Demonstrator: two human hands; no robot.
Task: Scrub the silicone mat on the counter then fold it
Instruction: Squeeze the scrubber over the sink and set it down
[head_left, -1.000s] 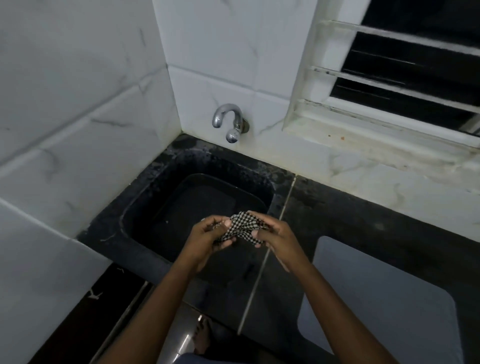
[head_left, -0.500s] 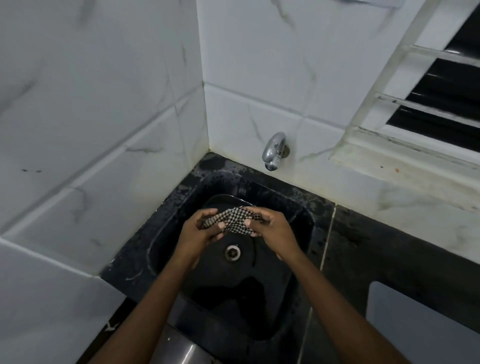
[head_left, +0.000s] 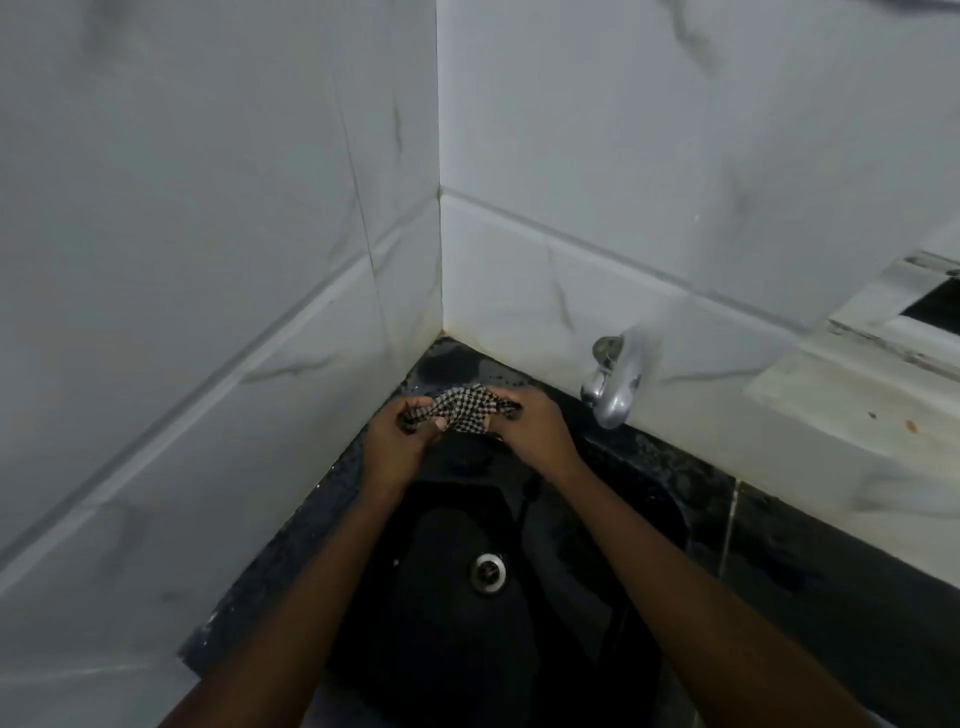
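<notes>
Currently the L hand (head_left: 395, 441) is gripping one end of 1 checked cloth (head_left: 462, 408). The R hand (head_left: 530, 431) is pinching the other end, fingers curled on both. Vs. 1 s ago, both hands are carrying it to the far-left corner of the sink (head_left: 613, 519), left of the tap (head_left: 615, 387). The silicone mat is now out of view, off to the right. Judgement: cloth prep is ongoing; scrubbing is not yet starting. Qty: 2 hands, 1 cloth, 1 drain (head_left: 489, 572), 1 tap.
</notes>
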